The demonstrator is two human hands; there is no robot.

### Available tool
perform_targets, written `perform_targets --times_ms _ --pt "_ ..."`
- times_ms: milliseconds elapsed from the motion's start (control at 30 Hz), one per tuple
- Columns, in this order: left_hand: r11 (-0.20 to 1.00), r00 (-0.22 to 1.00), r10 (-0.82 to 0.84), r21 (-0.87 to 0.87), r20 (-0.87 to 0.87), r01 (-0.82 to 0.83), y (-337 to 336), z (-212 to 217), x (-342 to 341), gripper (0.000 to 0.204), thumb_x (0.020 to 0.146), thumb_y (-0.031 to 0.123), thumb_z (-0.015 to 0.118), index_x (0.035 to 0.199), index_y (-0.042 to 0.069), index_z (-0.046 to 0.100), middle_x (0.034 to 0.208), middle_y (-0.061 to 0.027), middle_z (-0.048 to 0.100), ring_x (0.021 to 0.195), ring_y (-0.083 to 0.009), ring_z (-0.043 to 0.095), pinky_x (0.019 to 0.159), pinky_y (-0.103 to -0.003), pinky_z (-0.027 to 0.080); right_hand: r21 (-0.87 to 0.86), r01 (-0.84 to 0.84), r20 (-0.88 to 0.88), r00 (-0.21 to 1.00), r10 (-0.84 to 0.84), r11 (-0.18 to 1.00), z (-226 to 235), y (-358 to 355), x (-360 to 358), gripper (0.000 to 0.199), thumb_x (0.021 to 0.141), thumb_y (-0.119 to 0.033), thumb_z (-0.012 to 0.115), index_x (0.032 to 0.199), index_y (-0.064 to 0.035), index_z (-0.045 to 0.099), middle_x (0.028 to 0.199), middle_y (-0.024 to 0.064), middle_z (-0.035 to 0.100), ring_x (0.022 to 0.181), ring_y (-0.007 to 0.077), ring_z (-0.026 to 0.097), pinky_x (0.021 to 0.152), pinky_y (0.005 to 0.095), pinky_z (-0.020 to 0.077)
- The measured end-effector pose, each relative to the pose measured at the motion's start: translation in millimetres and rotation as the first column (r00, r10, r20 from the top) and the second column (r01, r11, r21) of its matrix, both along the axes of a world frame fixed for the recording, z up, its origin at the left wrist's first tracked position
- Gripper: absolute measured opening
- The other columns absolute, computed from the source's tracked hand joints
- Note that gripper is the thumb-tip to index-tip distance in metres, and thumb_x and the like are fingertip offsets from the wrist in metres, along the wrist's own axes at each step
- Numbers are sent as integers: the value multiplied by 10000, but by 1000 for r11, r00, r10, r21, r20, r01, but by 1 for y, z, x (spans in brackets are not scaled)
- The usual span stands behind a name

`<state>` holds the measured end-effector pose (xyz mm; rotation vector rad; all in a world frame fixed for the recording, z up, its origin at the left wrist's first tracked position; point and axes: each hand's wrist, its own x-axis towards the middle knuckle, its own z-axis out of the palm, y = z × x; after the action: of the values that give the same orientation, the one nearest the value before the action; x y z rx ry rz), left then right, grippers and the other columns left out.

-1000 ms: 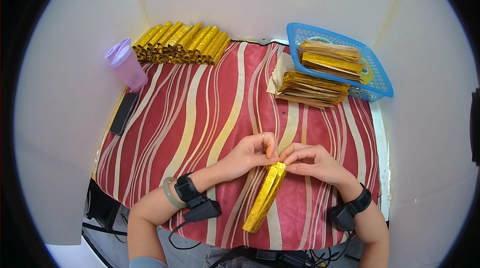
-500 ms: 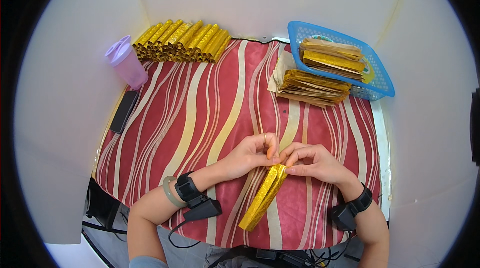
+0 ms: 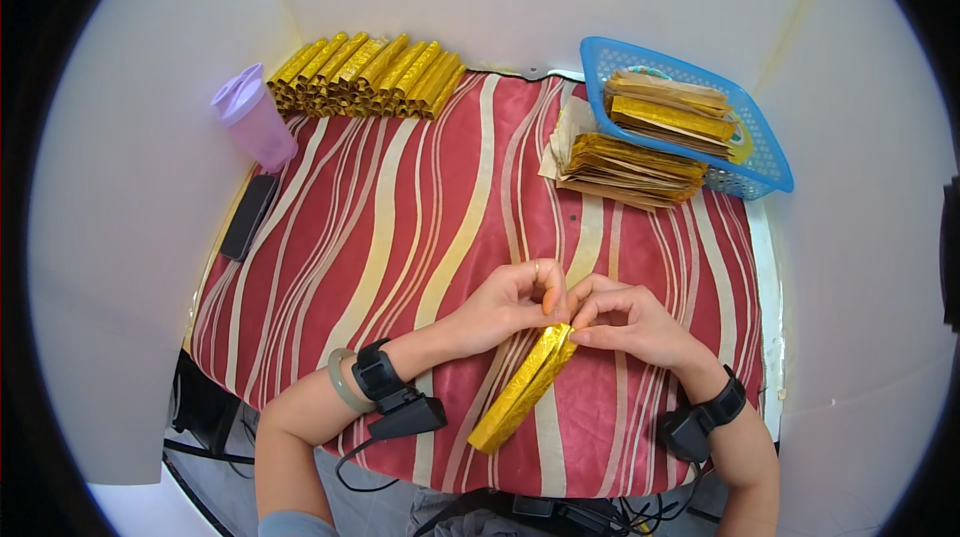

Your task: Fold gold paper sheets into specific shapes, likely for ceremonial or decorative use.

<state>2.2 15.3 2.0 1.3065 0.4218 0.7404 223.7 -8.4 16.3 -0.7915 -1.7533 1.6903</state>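
Note:
A folded gold foil paper piece (image 3: 523,390) lies slanted on the red striped tablecloth (image 3: 380,237), its far end raised. My left hand (image 3: 510,302) pinches that far end from the left. My right hand (image 3: 630,325) pinches the same end from the right, fingertips touching the left hand's. Both wrists wear black bands with small devices; the left also has a pale bangle.
A row of several folded gold pieces (image 3: 365,75) lies at the table's far left. A lilac lidded cup (image 3: 252,119) and a dark phone (image 3: 248,217) sit at the left edge. A stack of gold paper sheets (image 3: 625,167) lies beside a blue basket (image 3: 765,152) holding more sheets.
The hands have barely moved; the fingers shifted slightly on the gold piece's far end.

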Motion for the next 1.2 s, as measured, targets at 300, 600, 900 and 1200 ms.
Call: perform_targets --times_ms 300,600,900,1200 --pt "997 970 43 -51 -241 -57 1 18 -2 521 952 111 574 1420 -4 376 1382 -94 475 1121 -133 544 966 -304 449 73 368 -148 923 -355 927 -8 0 0 52 853 -64 685 861 -18 661 1192 65 505 1100 158 510 967 299 391" --pt "984 911 112 173 -398 -46 -12 25 5 586 943 30 567 1479 48 330 1382 -110 519 1158 -145 552 980 -289 464 362 414 -69 906 -419 835 -4 -1 -1 81 809 -85 718 851 -36 669 1227 101 512 1146 226 504 991 345 386" --pt "886 907 284 448 -311 -124 -25 21 12 602 918 24 593 1471 88 363 1385 -147 531 1199 -169 549 995 -301 448 394 412 -96 908 -409 822 -5 -1 -2 72 811 -72 713 846 -34 662 1237 110 525 1161 227 513 977 340 398" --pt "904 925 285 392 -252 -172 -26 16 14 605 912 23 595 1470 76 366 1354 -151 551 1187 -165 545 988 -294 442 397 383 -109 922 -372 834 -3 -1 -3 82 797 -80 727 827 -34 665 1228 103 549 1171 234 506 989 346 388"
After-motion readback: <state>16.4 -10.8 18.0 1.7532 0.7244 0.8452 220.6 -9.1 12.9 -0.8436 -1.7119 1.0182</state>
